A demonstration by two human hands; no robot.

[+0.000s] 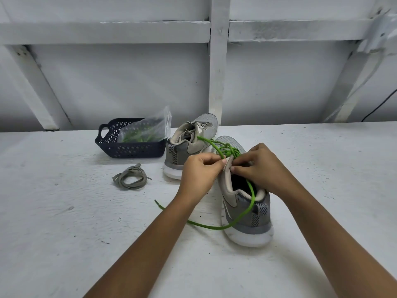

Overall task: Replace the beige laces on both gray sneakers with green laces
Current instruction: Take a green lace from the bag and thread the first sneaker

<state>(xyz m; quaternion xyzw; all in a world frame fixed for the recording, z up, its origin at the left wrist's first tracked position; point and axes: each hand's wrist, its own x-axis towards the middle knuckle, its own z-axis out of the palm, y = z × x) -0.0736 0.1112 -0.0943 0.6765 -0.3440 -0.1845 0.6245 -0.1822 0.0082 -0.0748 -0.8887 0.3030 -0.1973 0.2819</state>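
Forearms (150, 244) cross the counter's (64, 211) near edge. Near sneaker (247, 214) stands right of centre, heel toward camera. Green lace (214, 227) is threaded through it, one tail trailing over the heel onto the counter. Left hand (199, 173) pinches the green lace at the tongue (228, 168); right hand (260, 166) fingers curl on the tongue. Left, a loose beige lace (131, 179) lies coiled. Behind stands the second sneaker (189, 145), beige-laced. Far left, a dark basket (129, 150) holds a plastic bag (146, 132) with green inside.

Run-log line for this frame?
near sneaker: green lace part threaded; left hand: pinches tongue; right hand: pinches green lace; far sneaker: beige-laced; removed beige lace: on table
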